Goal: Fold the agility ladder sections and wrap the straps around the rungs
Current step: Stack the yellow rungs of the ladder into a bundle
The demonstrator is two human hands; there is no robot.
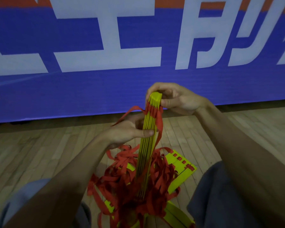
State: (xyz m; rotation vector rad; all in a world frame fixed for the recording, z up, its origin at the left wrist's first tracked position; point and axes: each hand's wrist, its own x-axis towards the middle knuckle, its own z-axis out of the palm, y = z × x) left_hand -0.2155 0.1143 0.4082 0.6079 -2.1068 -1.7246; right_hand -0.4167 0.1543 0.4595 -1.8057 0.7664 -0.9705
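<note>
As I hold a stack of yellow rungs [147, 153] upright in front of me, edge-on to the camera, both of my bare hands are closed around it. My right hand [176, 99] grips the top end of the stack, fingers curled over the far side and thumb pressed against the near side. My left hand [127, 132] grips the stack lower down, roughly a third of the way from the top, with the thumb lying across its near edge. One red strap [159, 124] crosses the stack just below my right hand and hangs down its right side; another length trails off to the left, behind my left hand. The bottom of the stack stands in a tangled heap of red straps [122, 180] on the wooden floor [39, 153]. More loose yellow rungs [187, 174] lie flat in the heap, to the right and below. Grey cloth [217, 195] covers my legs on either side. A blue banner [89, 89] with large white characters fills the background.
</note>
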